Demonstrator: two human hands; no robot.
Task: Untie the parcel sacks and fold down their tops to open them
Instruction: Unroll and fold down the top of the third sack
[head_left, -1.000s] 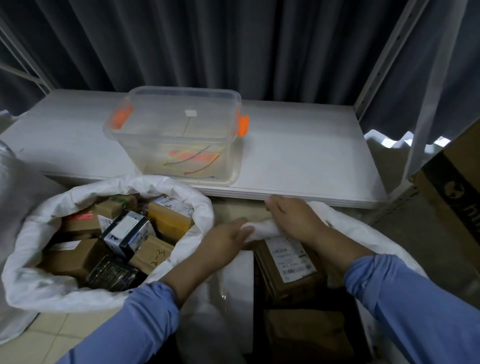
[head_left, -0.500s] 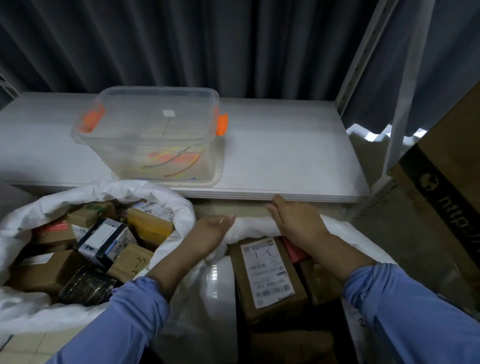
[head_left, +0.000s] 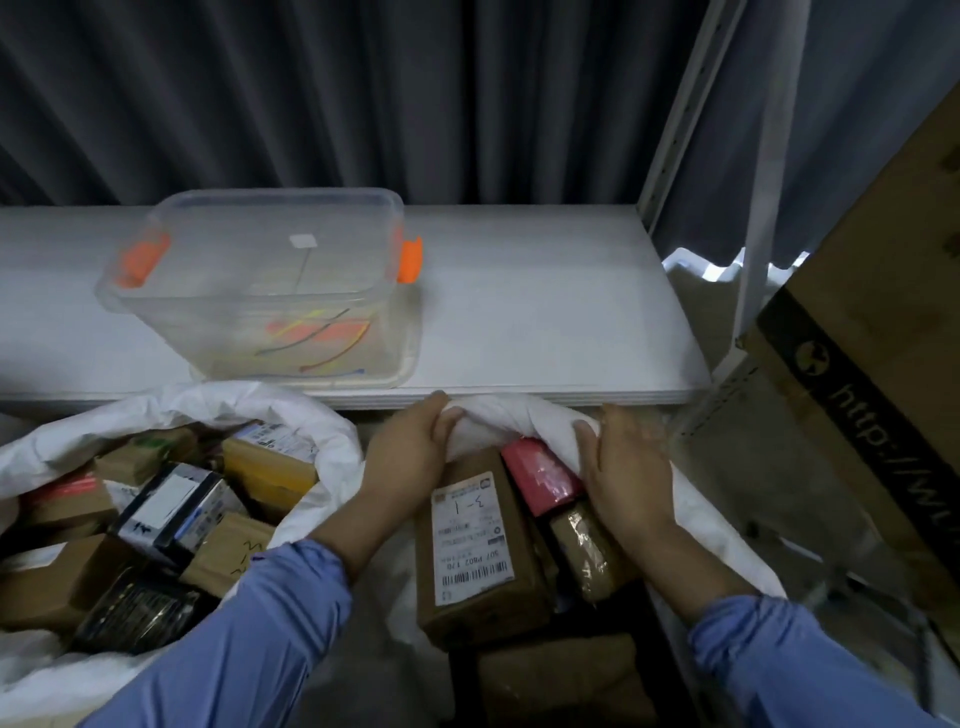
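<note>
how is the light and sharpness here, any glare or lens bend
Head view: dim, flat light; wide-angle distortion leans the rack upright; glare streaks the taped parcel beside the right hand; the labelled parcel's print is legible; the sack rim in the left hand looks soft.

Left hand (head_left: 410, 452), right hand (head_left: 623, 462), fingers curled.
</note>
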